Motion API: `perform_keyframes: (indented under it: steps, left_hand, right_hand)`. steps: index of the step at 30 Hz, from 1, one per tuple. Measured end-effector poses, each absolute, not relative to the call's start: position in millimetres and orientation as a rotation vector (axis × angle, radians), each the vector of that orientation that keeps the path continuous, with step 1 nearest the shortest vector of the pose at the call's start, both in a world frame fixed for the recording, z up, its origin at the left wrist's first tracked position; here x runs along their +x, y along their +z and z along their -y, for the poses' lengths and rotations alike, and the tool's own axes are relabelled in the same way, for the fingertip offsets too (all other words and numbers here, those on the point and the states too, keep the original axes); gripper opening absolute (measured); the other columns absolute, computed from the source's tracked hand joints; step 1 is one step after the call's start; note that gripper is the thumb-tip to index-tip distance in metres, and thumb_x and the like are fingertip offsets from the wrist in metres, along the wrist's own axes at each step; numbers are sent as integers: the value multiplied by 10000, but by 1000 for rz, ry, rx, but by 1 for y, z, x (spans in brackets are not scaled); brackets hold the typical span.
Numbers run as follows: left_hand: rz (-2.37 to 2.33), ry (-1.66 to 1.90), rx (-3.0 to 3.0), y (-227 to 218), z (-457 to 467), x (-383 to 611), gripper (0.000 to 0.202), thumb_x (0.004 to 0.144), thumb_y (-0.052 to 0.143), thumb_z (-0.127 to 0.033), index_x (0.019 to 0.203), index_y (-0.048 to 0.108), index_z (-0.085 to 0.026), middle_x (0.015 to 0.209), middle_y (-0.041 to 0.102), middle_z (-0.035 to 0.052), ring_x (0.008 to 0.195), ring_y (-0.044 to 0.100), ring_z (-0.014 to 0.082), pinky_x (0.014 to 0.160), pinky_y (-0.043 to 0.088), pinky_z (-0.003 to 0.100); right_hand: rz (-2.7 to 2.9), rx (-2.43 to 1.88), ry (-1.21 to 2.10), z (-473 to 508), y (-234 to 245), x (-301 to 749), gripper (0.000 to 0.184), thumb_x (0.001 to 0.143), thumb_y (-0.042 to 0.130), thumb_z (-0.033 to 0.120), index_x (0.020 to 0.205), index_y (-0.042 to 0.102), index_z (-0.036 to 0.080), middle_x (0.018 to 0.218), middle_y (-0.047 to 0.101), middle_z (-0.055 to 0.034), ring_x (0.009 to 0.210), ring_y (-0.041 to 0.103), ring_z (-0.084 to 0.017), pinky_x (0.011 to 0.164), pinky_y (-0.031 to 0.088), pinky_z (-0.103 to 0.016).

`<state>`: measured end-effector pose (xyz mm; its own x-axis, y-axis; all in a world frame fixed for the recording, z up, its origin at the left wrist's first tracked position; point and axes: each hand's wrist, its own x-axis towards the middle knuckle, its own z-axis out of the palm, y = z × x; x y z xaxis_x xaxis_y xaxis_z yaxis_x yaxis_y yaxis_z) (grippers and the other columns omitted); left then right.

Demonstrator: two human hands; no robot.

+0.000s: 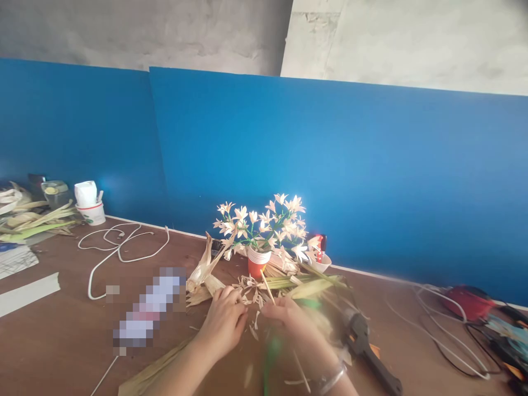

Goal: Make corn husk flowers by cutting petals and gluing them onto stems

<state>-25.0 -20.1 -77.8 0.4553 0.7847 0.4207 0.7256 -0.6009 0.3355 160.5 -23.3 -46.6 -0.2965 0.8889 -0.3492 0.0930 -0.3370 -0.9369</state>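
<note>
My right hand (284, 312) is closed round a thin pale stick (267, 286), which points up toward the flower cup; its lower end shows below the wrist. My left hand (225, 319) rests over small dry husk scraps (252, 287), its fingers curled, and what they pinch, if anything, is hidden. Just beyond both hands stands a red and white paper cup (258, 261) full of pale husk flowers (264, 223) on green stems. Dry corn husks (204, 275) lie left of the cup, greener husk strips (315, 286) to its right. Something green beneath my right arm is blurred.
A black glue gun (367, 352) lies to the right of my right forearm. Farther right are a red object (470, 302) and cables. On the left are a white cord (119, 247), a pixelated object (150, 308), a paper bowl (91, 213) and piled husks (39, 220). A blue panel (330, 165) stands behind.
</note>
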Motion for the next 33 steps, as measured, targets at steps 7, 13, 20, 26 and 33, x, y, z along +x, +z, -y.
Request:
perform_keyframes:
  steps: [7,13,20,26,33]
  left_hand:
    - [-1259,1255,2202,-61,26,-19,154,809,503,-101,806,626,-193,859,620,61,906,559,238,804,444,375]
    - [-1116,1257,1766,-60,29,-9,190,839,520,-262,701,628,-186,800,614,61,833,594,220,769,470,326]
    - [-1125,1280,1595,-63,23,-9,169,808,525,-296,690,586,-191,778,588,38,802,574,210,753,449,312]
    - [-1140,1146,1583,-56,28,-8,119,759,545,-277,674,558,-196,768,567,26,817,560,212,754,429,300]
    - [-1155,1194,1583,-62,26,-7,246,808,527,-373,641,561,-195,699,540,11,740,539,196,718,417,286]
  right_hand:
    - [1150,-1167,1808,28,-49,157,390,628,714,383,508,393,197,448,282,110,415,181,-34,428,103,-223]
    - [1115,-1138,1729,24,-60,148,352,634,750,438,629,523,169,463,378,94,419,292,-44,452,194,-215]
    - [1103,-1152,1586,27,-57,140,344,636,769,408,792,590,159,466,413,99,413,331,-56,431,216,-206]
    - [1100,-1163,1457,28,-60,138,301,669,756,398,714,563,172,496,430,84,434,363,-60,446,237,-205]
    - [1117,-1193,1428,30,-48,141,386,698,702,540,741,614,166,517,418,70,480,351,-82,470,257,-216]
